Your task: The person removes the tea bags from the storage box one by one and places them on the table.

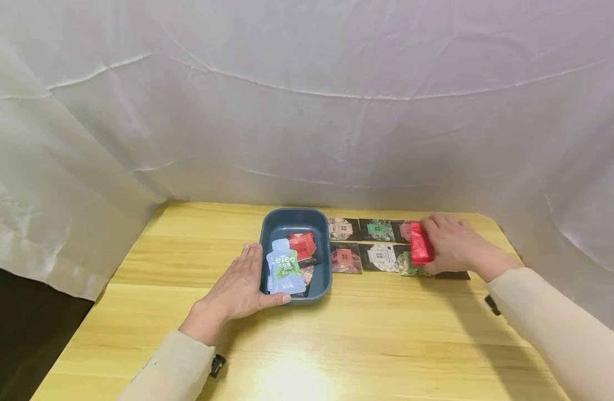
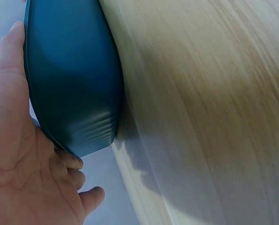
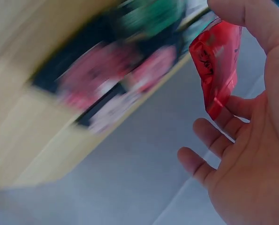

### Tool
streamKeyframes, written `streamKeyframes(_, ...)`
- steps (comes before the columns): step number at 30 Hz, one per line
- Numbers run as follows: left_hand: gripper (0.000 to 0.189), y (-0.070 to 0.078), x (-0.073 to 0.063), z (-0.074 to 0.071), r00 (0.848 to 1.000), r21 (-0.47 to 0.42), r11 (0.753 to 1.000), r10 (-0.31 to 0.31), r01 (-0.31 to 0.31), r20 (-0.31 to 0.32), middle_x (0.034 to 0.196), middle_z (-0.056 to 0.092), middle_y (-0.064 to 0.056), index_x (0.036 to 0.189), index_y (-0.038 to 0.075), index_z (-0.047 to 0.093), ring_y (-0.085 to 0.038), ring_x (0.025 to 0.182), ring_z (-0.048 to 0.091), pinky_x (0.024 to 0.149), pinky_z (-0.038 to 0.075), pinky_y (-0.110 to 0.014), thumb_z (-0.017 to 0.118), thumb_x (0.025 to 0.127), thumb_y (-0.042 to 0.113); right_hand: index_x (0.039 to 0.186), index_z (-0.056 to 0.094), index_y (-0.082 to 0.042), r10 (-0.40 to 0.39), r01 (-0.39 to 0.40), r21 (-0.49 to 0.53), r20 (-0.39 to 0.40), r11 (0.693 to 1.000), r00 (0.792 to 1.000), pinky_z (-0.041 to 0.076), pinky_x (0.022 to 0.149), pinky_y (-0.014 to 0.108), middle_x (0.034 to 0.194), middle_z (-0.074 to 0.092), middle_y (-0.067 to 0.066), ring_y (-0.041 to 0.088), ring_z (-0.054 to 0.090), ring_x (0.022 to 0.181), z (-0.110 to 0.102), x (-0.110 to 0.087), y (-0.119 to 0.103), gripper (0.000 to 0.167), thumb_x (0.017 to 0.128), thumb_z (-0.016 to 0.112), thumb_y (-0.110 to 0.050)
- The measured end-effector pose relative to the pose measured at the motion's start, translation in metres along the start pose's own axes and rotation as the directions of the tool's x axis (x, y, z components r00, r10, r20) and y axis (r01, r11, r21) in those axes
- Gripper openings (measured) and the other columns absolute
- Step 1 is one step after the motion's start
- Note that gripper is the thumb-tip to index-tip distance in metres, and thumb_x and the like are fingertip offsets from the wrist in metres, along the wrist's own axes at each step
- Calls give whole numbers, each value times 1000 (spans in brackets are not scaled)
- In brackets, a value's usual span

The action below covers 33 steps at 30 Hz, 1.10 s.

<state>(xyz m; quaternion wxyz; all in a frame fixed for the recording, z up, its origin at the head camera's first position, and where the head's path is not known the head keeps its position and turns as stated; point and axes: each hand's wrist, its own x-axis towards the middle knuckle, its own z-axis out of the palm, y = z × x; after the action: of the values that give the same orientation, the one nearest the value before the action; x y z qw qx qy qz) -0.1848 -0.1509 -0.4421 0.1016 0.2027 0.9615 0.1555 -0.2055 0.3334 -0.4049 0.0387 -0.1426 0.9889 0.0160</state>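
Observation:
My left hand (image 1: 235, 283) rests against a dark blue tub (image 1: 295, 218), its straight fingers along the left side and its thumb along the front rim. Inside the tub lie a light blue LeTea packet (image 1: 288, 279) and a red and dark packet (image 1: 303, 245), with others partly hidden below. Over the right part of two rows of square sachets, my right hand (image 1: 453, 244) pinches a shiny red packet (image 1: 420, 245) between thumb and fingers. The right wrist view shows this red packet (image 3: 220, 58) raised off the table, other fingers loosely bent.
Beside the tub, flat dark sachets lie in two rows, among them a green-centred one (image 1: 379, 229), a white-centred one (image 1: 382, 257) and a pinkish one (image 1: 345, 258). The wooden table (image 1: 367, 340) meets a pale cloth curtain (image 1: 307, 139) at its back edge.

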Motion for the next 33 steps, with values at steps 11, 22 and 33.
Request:
streamKeyframes(11,139,-4,-3,-2,1000,15,1000,-17,17,7,175,8,-25,166,-7,7,-40,164,6,132,17,-56,60,81,89,138,48,5,61,-55,-103,51,993,997,43,97,80,138,53,35,56,53,121,19,-42,87,108,64,94,-58)
streamKeyframes(22,139,-1,-1,1,1000,6,1000,-11,11,-2,175,10,-25,166,-7,7,-40,164,7,132,18,-56,62,81,89,147,44,8,63,-46,-135,124,990,990,39,102,82,145,50,36,66,48,128,37,-61,99,101,70,90,-39)
streamKeyframes(33,138,1,0,1,1000,10,1000,-8,8,3,175,9,-25,166,-7,7,-40,164,6,133,17,-54,59,82,89,152,41,6,105,-89,-102,158,991,982,37,103,84,150,45,35,64,44,134,38,-62,101,93,75,82,-26)
